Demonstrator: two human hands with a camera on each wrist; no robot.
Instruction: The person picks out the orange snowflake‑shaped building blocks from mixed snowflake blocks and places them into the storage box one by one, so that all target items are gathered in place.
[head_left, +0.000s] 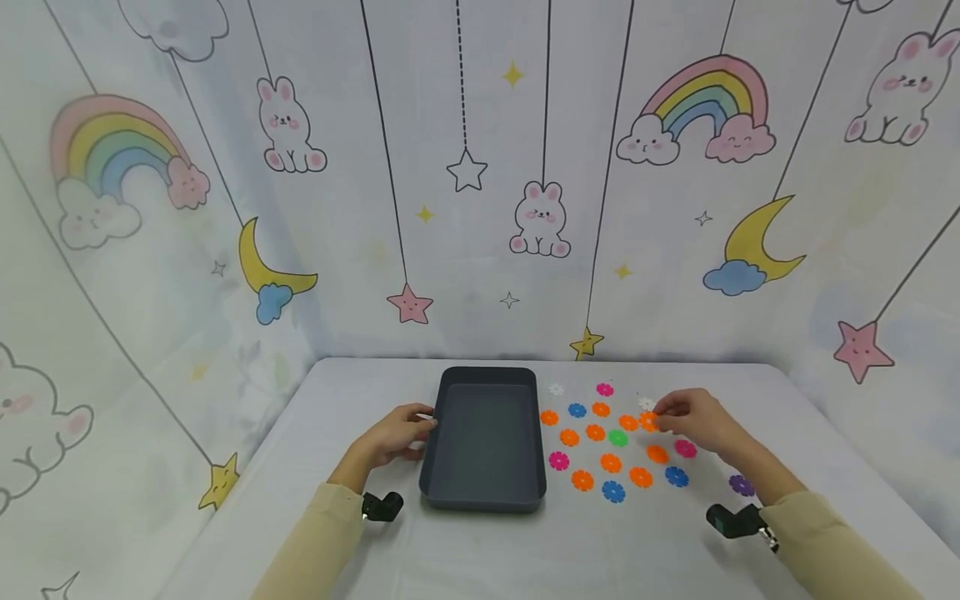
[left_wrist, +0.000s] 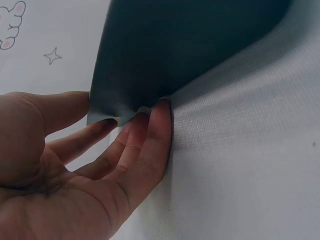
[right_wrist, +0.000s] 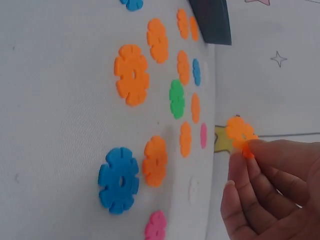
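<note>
My right hand (head_left: 699,419) pinches an orange notched flower-shaped disc (right_wrist: 239,130) between thumb and fingers. In the right wrist view the disc is above the white tabletop, against the wall cloth behind. My left hand (head_left: 393,434) rests at the left side of a dark grey rectangular tray (head_left: 483,505). Seen from the left wrist, the fingertips (left_wrist: 161,112) touch the tray's outer wall, and the thumb meets its edge. Nothing lies in the tray. Beside it are spread more notched discs, among them a green disc (head_left: 618,438) and a blue disc (head_left: 677,477).
Several orange discs lie between the tray and my right hand, with pink ones among them. A purple disc (head_left: 741,485) is close to my right forearm, and a white disc (head_left: 556,389) lies near the tray's far right corner. Patterned cloth (head_left: 480,250) hangs behind the table.
</note>
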